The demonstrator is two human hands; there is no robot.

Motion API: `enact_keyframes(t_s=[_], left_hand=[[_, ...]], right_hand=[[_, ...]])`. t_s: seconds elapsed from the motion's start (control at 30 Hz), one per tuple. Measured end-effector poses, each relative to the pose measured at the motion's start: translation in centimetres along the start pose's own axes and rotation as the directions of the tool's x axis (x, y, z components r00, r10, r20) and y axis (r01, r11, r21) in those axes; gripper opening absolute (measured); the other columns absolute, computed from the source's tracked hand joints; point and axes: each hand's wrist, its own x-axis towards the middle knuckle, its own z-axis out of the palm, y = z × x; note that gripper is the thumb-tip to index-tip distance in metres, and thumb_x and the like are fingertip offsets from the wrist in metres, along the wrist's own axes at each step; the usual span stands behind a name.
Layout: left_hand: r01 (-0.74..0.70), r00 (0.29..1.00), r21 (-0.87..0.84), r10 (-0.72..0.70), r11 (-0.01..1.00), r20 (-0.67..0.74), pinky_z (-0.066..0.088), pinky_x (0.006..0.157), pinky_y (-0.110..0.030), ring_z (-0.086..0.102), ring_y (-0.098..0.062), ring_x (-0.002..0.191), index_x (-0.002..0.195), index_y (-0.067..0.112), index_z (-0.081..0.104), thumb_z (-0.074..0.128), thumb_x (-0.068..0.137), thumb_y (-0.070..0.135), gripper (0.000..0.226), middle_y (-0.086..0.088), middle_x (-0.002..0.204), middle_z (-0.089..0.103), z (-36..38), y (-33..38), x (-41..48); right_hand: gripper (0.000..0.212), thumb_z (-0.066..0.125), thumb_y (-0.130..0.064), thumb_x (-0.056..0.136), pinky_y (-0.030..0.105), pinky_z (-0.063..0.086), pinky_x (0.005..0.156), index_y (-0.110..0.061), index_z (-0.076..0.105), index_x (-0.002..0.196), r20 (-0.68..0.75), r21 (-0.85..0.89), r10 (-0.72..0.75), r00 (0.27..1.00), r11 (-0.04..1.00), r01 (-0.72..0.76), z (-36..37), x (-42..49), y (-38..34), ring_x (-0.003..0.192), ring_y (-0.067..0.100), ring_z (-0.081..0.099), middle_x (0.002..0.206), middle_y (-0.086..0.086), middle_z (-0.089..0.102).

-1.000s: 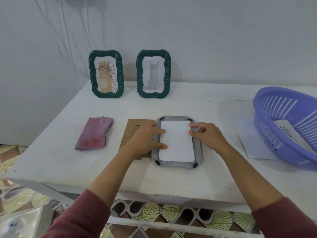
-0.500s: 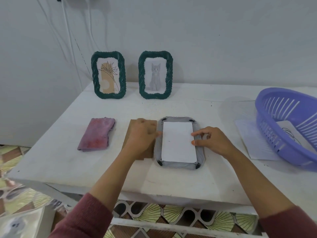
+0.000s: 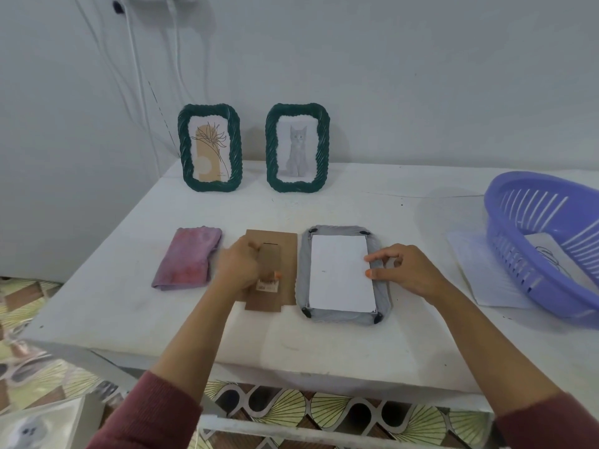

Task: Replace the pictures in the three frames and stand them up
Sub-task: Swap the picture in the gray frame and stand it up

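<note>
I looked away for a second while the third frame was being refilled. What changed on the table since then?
The left hand left the white sheet, moved left onto the cardboard backing and now grips its stand flap. The right hand stayed at the sheet's right edge, fingertips on it. The face-down frame, cloth, two standing frames and basket did not move.

Single view, head-worn, wide-angle. Looked forward and down across the table [image 3: 324, 345] toward the wall [image 3: 389, 76], from close above the near edge. Both forearms entered from below. Floor showed at lower left.
</note>
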Motion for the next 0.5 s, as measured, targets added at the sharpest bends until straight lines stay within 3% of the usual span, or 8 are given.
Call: enact_keyframes(t_s=[0.07, 0.13, 0.2, 0.3, 0.4, 0.5], left_hand=[[0.018, 1.000, -0.225, -0.018, 0.974, -0.002, 0.045, 0.074, -0.029, 0.052, -0.021, 0.089, 0.113, 0.011, 0.055, 0.075, 0.073, 0.008, 0.046, -0.004, 0.105, 0.053, -1.1, -0.1, -0.2], [0.026, 1.000, -0.425, -0.029, 0.905, 0.000, 0.050, 0.070, -0.032, 0.058, -0.023, 0.083, 0.111, 0.008, 0.058, 0.076, 0.068, -0.002, 0.047, -0.006, 0.096, 0.057, -2.7, -0.1, -0.7], [-0.015, 0.998, -0.560, -0.021, 0.828, -0.058, 0.056, 0.074, -0.040, 0.063, -0.030, 0.082, 0.109, 0.008, 0.060, 0.075, 0.067, -0.008, 0.047, -0.010, 0.092, 0.061, -4.2, 0.1, -1.2], [-0.074, 0.995, -0.713, 0.008, 0.697, -0.095, 0.057, 0.077, -0.051, 0.066, -0.037, 0.084, 0.103, 0.014, 0.060, 0.074, 0.067, -0.009, 0.046, -0.018, 0.098, 0.065, -5.8, 1.4, -2.5], [-0.043, 0.990, -0.757, 0.128, 0.651, 0.054, 0.060, 0.060, -0.034, 0.064, -0.028, 0.074, 0.109, 0.012, 0.059, 0.072, 0.068, -0.009, 0.048, -0.014, 0.092, 0.064, -5.0, 4.0, -3.7], [0.092, 0.959, -0.758, 0.148, 0.645, 0.243, 0.059, 0.052, -0.027, 0.063, -0.023, 0.071, 0.115, 0.007, 0.056, 0.070, 0.070, -0.010, 0.049, -0.011, 0.090, 0.063, -2.1, 6.2, -4.3]], right_hand=[[0.025, 0.076, -0.016, 0.073, 0.005, 0.034, 0.055, -0.019, 0.072, 0.097, 0.013, 0.050, 0.009, 1.000, 0.999, -0.009, -0.3, -0.2, -0.2, 0.052, -0.003, 0.044, 0.073, -0.006, 0.050], [0.022, 0.074, -0.016, 0.075, 0.004, 0.037, 0.060, -0.021, 0.071, 0.096, 0.027, 0.120, 0.020, 0.999, 0.993, -0.023, -0.7, -0.3, -0.4, 0.056, -0.004, 0.046, 0.075, -0.002, 0.051], [0.018, 0.072, -0.017, 0.077, 0.014, 0.041, 0.070, -0.028, 0.070, 0.090, -0.013, 0.173, 0.028, 1.000, 0.985, -0.025, -1.1, -0.5, -0.6, 0.068, 0.006, 0.047, 0.082, 0.002, 0.055], [0.017, 0.069, -0.016, 0.080, 0.021, 0.038, 0.068, -0.032, 0.068, 0.084, -0.150, 0.226, -0.001, 0.989, 0.974, 0.035, -1.5, -0.9, -1.6, 0.065, 0.013, 0.044, 0.078, 0.001, 0.055], [0.013, 0.062, -0.013, 0.085, 0.013, 0.042, 0.057, -0.021, 0.069, 0.093, -0.123, 0.306, 0.008, 0.992, 0.951, 0.030, -1.0, -1.3, -3.3, 0.060, 0.014, 0.051, 0.073, 0.001, 0.061], [0.012, 0.060, -0.015, 0.087, 0.015, 0.048, 0.053, -0.018, 0.064, 0.098, 0.031, 0.385, 0.110, 0.993, 0.916, -0.113, 0.3, -1.7, -4.6, 0.057, 0.013, 0.061, 0.075, 0.004, 0.068]])
